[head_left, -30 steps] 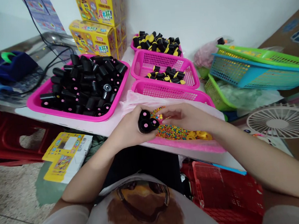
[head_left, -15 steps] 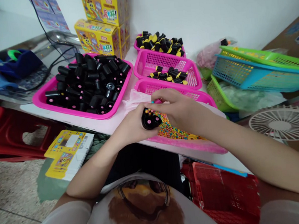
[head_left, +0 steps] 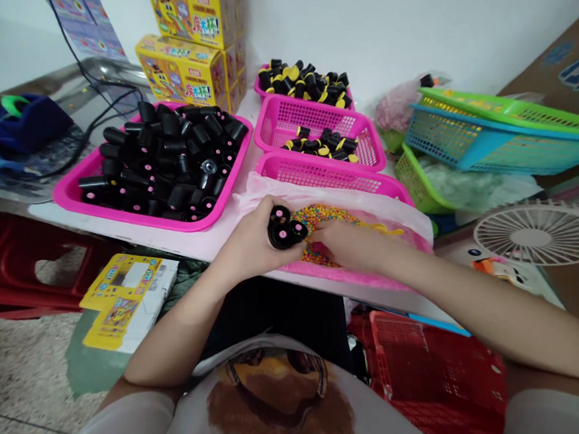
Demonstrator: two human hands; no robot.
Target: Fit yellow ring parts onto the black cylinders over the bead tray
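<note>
My left hand point(head_left: 254, 243) is closed round a bunch of three black plastic tubes point(head_left: 283, 234), held upright with a pink dot in the centre of each visible end. Just right of them, my right hand point(head_left: 341, 238) reaches low into small multicoloured beads or candies point(head_left: 322, 214). Its fingers are curled, with the tips partly hidden among the beads. A bit of something pinkish-red shows by those fingers; I cannot make out what it is. The beads lie on pink-white plastic sheeting point(head_left: 410, 224) that lines a pink basket point(head_left: 387, 184).
A pink tray point(head_left: 169, 221) at left is heaped with black tubes. Behind the beads, two pink baskets point(head_left: 370, 127) hold black-and-yellow pieces. Yellow boxes point(head_left: 183, 75) are stacked at the back. Green and blue baskets point(head_left: 505, 150) and a white fan point(head_left: 541, 234) stand at right.
My right hand has moved from above the tubes down into the beads. Colourful beads seen on top of one tube are gone from view, and its pink-dotted end now shows.
</note>
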